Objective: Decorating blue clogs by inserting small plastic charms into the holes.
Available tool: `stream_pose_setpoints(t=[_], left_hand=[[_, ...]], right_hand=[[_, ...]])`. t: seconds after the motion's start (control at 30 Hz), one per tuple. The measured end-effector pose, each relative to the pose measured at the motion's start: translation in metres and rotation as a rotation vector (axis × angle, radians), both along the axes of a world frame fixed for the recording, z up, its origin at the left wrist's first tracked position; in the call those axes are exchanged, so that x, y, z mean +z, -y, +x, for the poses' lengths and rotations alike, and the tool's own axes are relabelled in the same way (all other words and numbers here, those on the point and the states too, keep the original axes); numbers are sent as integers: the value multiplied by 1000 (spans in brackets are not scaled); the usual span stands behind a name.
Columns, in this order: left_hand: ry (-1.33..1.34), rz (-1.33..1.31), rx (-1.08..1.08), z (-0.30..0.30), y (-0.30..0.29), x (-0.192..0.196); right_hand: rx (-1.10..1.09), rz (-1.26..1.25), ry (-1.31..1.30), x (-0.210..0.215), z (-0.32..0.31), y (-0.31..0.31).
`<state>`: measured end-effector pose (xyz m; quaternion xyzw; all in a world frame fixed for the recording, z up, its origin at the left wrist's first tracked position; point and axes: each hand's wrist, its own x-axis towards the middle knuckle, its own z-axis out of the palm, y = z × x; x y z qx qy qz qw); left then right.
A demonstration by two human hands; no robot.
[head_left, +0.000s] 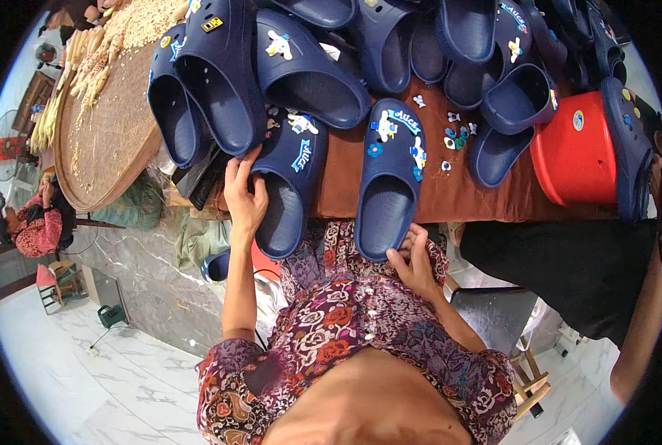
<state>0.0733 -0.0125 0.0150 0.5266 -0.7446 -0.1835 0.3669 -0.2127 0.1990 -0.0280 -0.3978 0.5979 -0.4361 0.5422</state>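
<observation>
Two navy clogs lie side by side, their heels over the near table edge. My right hand (415, 265) pinches the heel of the right clog (392, 167), which has white character charms, a blue flower and a lettered banner on its toe. My left hand (245, 199) is at the side of the left clog (280, 208), thumb at its rim and fingers stretched up along it toward a neighbouring clog (223, 81). The left clog carries similar charms. Several loose charms (453, 139) lie on the brown cloth to the right.
Many more navy clogs (312, 78) crowd the back of the table. A red tub (576, 152) stands at the right, beside another person's arm (639, 319). A round woven tray (108, 137) with corn kernels is at the left. Another person (34, 222) sits farther left.
</observation>
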Motion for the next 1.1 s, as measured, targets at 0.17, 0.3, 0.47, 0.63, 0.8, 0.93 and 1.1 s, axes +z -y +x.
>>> stream_pose_setpoints(t=[0.17,0.3,0.47,0.63,0.8,0.93,1.1], left_hand=[[3,-84,-40,-6,-2,-4],[-64,-63,-42,-14,-9,-9],[-114,116,7,-19,-20,-7],[-84,-143,174,-38,-34,3],[-127,-227,-9,-73,-69,24],[-219,29,-201,-120,-83,29],[-128,92,-298,-153,-75,7]], right_hand=[[-208,-122,-354,8,-9,26],[-313,-233,-503,21,-31,67],[-307,-255,-509,21,-58,125],[-196,-154,-588,12,-70,156],[-206,-102,-619,22,-70,159],[-145,-266,-861,34,-58,153],[-128,-351,-1066,36,-58,153]])
